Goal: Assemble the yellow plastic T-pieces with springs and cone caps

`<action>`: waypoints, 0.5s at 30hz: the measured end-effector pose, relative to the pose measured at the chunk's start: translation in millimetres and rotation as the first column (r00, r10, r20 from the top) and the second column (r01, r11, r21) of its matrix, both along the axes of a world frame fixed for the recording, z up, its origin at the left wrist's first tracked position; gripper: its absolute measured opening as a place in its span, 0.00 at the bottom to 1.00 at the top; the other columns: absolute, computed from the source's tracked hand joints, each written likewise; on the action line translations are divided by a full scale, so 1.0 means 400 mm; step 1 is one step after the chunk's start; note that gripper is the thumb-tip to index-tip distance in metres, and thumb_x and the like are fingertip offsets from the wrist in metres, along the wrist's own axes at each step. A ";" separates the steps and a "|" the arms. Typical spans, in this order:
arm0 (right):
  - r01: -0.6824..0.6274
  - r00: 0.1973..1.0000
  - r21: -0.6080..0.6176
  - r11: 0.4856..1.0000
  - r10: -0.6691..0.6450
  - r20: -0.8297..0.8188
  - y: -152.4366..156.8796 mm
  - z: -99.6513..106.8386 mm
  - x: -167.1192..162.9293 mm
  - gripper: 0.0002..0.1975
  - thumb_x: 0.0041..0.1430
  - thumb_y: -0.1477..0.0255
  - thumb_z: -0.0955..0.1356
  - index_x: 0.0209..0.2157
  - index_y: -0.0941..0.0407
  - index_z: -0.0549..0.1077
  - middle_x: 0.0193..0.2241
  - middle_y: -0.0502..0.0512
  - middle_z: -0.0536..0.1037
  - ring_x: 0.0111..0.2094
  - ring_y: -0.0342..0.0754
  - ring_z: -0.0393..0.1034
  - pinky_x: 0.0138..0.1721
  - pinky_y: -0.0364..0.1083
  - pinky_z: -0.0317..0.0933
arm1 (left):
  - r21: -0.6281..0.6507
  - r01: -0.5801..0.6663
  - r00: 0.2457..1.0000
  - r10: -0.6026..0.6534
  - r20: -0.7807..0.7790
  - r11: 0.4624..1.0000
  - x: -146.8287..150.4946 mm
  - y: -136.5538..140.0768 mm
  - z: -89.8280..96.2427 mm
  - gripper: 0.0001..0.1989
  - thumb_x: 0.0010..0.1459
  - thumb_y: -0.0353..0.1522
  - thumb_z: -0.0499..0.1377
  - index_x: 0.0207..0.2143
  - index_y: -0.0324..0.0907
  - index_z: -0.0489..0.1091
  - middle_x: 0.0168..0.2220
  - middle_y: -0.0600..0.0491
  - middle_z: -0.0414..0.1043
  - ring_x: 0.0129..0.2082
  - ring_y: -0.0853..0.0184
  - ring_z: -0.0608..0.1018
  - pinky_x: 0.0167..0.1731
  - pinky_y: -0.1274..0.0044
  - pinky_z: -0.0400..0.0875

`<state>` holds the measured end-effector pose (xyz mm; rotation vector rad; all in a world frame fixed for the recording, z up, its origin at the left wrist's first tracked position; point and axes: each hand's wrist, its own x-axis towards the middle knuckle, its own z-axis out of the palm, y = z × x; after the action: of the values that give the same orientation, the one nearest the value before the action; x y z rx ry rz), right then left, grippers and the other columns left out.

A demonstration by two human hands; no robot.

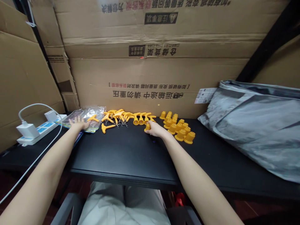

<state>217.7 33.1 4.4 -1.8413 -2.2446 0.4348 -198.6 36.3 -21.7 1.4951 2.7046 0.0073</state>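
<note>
My left hand (79, 122) lies with fingers spread on clear plastic bags (93, 113) at the back left. One yellow T-shaped handle (93, 118) rests on the bags just right of it. My right hand (155, 129) has its fingers closed around a yellow flared cup (147, 127) low over the black table. Just behind it stands a short row of yellow corkscrews set in matching cups (141, 120). Between my hands lies a heap of loose yellow corkscrews (119, 115) with metal spirals. A single yellow handle (107, 127) lies in front of the heap.
Several yellow cups (180, 135) stand in a group right of my right hand. A grey bag (253, 125) fills the table's right side. At left are a power strip (42, 128) with chargers and a white cable (50, 144). Cardboard (150, 72) walls the back.
</note>
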 end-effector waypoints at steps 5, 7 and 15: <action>-0.002 1.000 -0.028 1.000 0.002 0.005 -0.008 0.008 -0.003 0.18 0.57 0.74 0.69 0.49 0.60 0.67 0.41 0.61 0.76 0.40 0.49 0.73 0.39 0.42 0.63 | 0.001 -0.062 0.998 0.062 -0.014 0.998 -0.016 0.001 0.005 0.39 0.59 0.52 0.43 0.67 0.41 0.49 0.70 0.41 0.36 0.69 0.50 0.40 0.63 0.50 0.32; -0.005 1.000 -0.024 1.000 0.005 0.008 -0.010 0.009 -0.003 0.17 0.57 0.74 0.69 0.48 0.60 0.67 0.42 0.61 0.76 0.42 0.49 0.72 0.39 0.41 0.62 | -0.026 -0.071 0.997 0.070 -0.032 0.997 -0.016 0.007 0.014 0.40 0.58 0.53 0.46 0.66 0.42 0.52 0.70 0.41 0.39 0.69 0.49 0.40 0.63 0.50 0.32; -0.012 1.000 -0.029 1.000 0.011 -0.017 -0.008 0.005 -0.003 0.18 0.57 0.75 0.69 0.49 0.61 0.66 0.43 0.63 0.76 0.41 0.50 0.72 0.40 0.43 0.62 | -0.029 0.279 0.948 -0.280 -0.154 0.960 0.033 0.036 0.084 0.42 0.45 0.47 0.64 0.62 0.43 0.61 0.64 0.37 0.58 0.64 0.43 0.58 0.60 0.49 0.47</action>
<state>216.7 29.9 6.3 -1.8327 -2.2501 0.4862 -185.3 50.6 11.9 1.9408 2.5715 -0.1357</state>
